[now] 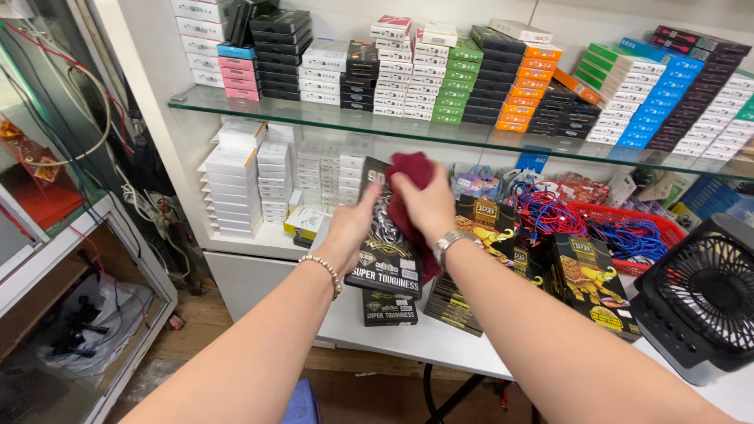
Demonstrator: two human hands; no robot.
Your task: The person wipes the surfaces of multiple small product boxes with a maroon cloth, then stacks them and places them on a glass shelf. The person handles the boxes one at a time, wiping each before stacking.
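My left hand [351, 224] grips the left edge of a flat black product package [386, 263] with a clear window showing a coiled cable, held upright above the white counter. My right hand [428, 206] presses a dark red cloth [410, 169] against the front and top of that package. A bead bracelet sits on my left wrist and a metal watch on my right wrist. Another black package [389, 308] lies flat on the counter right under the held one.
A glass shelf [259, 110] above carries rows of small stacked boxes in many colours. White boxes [232, 188] are stacked below it. Black and gold packages [587, 283], a red basket [656, 229] of cables and a black fan [703, 294] stand at right. A glass cabinet [71, 298] is at left.
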